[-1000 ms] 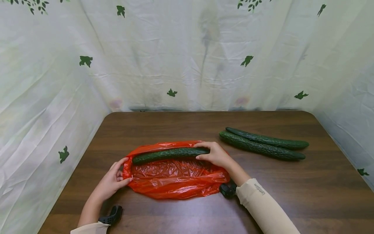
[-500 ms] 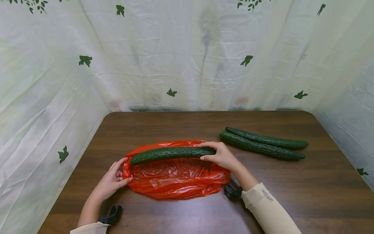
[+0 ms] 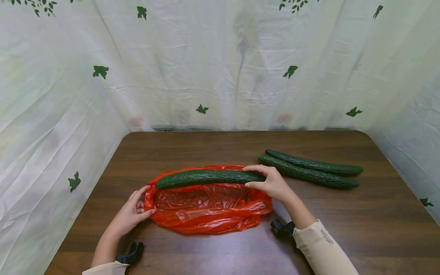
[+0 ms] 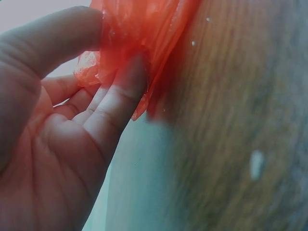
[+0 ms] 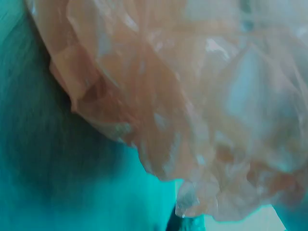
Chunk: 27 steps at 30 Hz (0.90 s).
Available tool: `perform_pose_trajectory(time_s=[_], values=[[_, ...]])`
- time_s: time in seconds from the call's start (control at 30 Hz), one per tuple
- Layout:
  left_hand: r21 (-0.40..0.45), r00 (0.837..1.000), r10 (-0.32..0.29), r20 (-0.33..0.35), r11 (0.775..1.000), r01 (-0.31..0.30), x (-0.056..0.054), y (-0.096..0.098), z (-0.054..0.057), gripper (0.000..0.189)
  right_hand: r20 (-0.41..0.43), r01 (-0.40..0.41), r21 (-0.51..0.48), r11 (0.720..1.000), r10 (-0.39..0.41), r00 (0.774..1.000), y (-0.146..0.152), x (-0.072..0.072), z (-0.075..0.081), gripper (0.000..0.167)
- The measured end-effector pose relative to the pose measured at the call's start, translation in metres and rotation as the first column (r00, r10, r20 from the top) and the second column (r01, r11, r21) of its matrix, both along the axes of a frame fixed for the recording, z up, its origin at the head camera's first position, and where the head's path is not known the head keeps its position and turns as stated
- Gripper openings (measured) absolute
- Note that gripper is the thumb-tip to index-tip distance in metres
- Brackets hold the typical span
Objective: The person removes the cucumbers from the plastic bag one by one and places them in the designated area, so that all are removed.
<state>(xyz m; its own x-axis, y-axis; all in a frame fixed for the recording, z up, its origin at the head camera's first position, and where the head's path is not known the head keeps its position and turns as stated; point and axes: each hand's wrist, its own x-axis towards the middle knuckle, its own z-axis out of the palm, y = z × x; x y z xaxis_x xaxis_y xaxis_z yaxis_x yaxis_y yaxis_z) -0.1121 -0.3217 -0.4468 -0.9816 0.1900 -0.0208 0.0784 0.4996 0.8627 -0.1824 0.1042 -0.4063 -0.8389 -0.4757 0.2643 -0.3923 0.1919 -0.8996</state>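
Note:
A red plastic bag (image 3: 206, 219) lies on the table with its mouth spread wide. My left hand (image 3: 130, 215) pinches the bag's left edge; in the left wrist view the thumb and fingers (image 4: 127, 82) hold the thin red plastic. Over the far side of the bag's mouth, my right hand (image 3: 269, 182) grips the right end of a long green cucumber (image 3: 206, 177). The cucumber's left end is close to the bag's left rim. In the right wrist view, the crumpled bag (image 5: 144, 96) fills much of the picture and the right hand is hidden.
Two more cucumbers, a front one (image 3: 306, 172) and a back one (image 3: 316, 163), lie side by side at the back right of the brown wooden table (image 3: 192, 147). A pale curtain (image 3: 213, 68) with green leaf shapes hangs behind and beside the table.
My right hand has moved right and slightly away from me, lifting the cucumber up at the bag's mouth so more of it shows. The left hand stays at the bag's edge.

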Motion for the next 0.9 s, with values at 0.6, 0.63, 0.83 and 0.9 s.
perform_pose_trajectory(time_s=[0.6,0.63,0.83,0.9], values=[[-0.024,1.0,0.011,0.024,1.0,-0.011,0.0,0.0,0.0,0.076,-0.03,0.141,0.087,0.986,-0.139,0.99,0.039,0.025,0.027,0.036],[-0.025,1.0,0.013,0.024,1.0,-0.012,0.0,0.0,0.0,0.076,-0.034,0.152,0.092,0.984,-0.149,0.988,0.042,0.026,0.026,0.036],[-0.026,1.0,0.016,0.019,1.0,-0.015,0.0,0.0,0.0,0.076,-0.062,0.195,0.085,0.977,-0.19,0.98,0.064,0.03,0.022,0.035],[-0.029,1.0,0.015,0.015,0.999,-0.015,0.0,0.0,0.0,0.076,-0.067,0.205,0.072,0.976,-0.2,0.977,0.07,0.031,0.02,0.035]])
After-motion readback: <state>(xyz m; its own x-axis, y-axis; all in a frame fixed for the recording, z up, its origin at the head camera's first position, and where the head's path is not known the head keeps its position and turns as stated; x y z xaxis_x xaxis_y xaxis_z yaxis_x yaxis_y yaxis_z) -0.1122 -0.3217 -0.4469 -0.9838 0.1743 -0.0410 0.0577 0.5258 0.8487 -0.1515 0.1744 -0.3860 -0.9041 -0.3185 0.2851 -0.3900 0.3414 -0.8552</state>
